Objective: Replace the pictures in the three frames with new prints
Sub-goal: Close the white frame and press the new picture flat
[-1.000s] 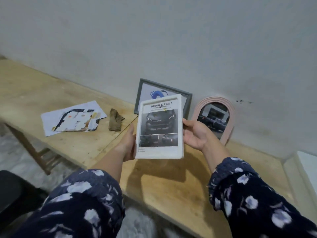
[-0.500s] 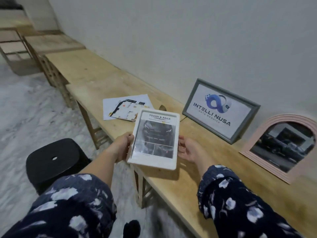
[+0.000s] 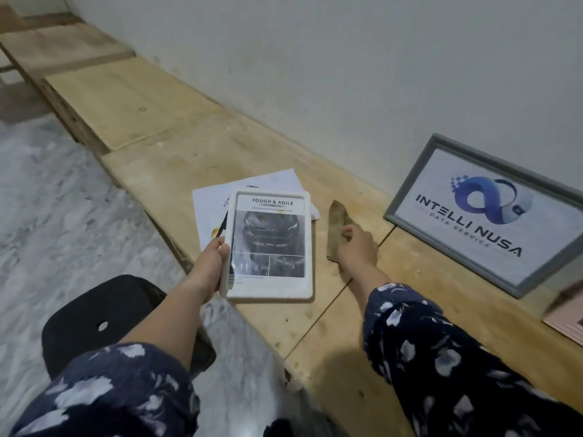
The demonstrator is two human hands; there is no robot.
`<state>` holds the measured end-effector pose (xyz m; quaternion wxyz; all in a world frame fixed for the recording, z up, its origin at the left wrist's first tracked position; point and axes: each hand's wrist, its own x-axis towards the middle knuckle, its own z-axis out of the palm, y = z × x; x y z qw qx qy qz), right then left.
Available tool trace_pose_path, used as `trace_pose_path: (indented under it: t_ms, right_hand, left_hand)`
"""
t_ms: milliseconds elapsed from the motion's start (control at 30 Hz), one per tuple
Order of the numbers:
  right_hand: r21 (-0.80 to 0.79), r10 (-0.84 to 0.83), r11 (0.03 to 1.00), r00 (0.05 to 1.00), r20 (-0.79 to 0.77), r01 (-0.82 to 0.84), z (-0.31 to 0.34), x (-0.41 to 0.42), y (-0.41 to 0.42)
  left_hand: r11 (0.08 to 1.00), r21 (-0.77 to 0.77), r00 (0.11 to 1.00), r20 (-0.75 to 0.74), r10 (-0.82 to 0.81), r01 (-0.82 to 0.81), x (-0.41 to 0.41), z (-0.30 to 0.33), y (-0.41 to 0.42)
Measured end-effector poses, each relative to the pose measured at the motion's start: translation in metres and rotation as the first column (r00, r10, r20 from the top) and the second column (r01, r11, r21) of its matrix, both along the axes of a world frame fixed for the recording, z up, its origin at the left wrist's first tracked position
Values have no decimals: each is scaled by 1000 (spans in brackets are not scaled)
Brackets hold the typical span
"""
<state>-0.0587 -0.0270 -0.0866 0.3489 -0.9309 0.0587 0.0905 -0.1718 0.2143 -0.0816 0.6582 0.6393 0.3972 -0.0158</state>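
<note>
The left hand alone grips the smooth white rectangular frame by its left edge, thumb over the front, a grey car print showing under the glass. It hangs above the pale, pitted plywood bench. Loose white paper prints lie beneath it. The right hand rests on a crumpled brown cloth, fingers closing around it. A grey-framed logo picture leans against the wall, a pink frame corner beside it. A black round stool stands below.
</note>
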Motion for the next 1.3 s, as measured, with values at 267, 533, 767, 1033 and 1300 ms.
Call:
trace_pose_path:
  t_ms: [267,533,767,1033,1300]
  right_hand:
    - [-73,127,989,991,-49,-130,-26,42,21]
    - [237,-155,954,978,-138,184,-3,21,-23]
    - [161,-321,928,941,-108,335,16,-33,-119]
    - [180,-486,845,864,-132,503,25,-121,-201]
    - [250,-528,795,834,-160,552,21,-153,-217]
  left_hand:
    - [999,-32,998,-44,-39,37,32,-21,24]
    - [977,8,977,-35,-210,211,48,-15,-11]
    - [885,-8,885,-8,-465,465,48,-9,-96]
    - [767,-26,767,-20,-642,641,31,-12,-201]
    - [702,160,718,-97,-689,694,38,-28,-233]
